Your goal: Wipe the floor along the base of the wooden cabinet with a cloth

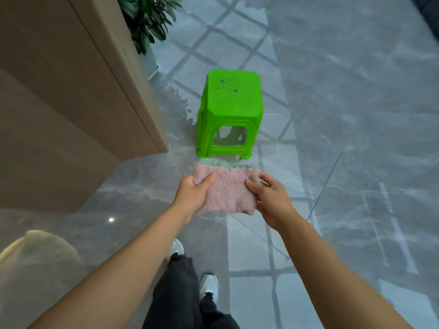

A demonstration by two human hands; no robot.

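Note:
A fluffy pink cloth (228,189) is stretched between both hands, held in the air above the grey floor. My left hand (193,193) grips its left edge with the thumb on top. My right hand (270,198) pinches its right edge. The wooden cabinet (71,103) fills the left side of the view, its near corner ending just left of the cloth. The glossy grey tiled floor (332,138) runs along the cabinet's base.
A bright green plastic stool (229,112) stands on the floor just beyond the cloth, right of the cabinet corner. A leafy potted plant (147,20) sits behind the cabinet. My legs and white shoes (209,284) are below. A pale round object (35,252) lies bottom left.

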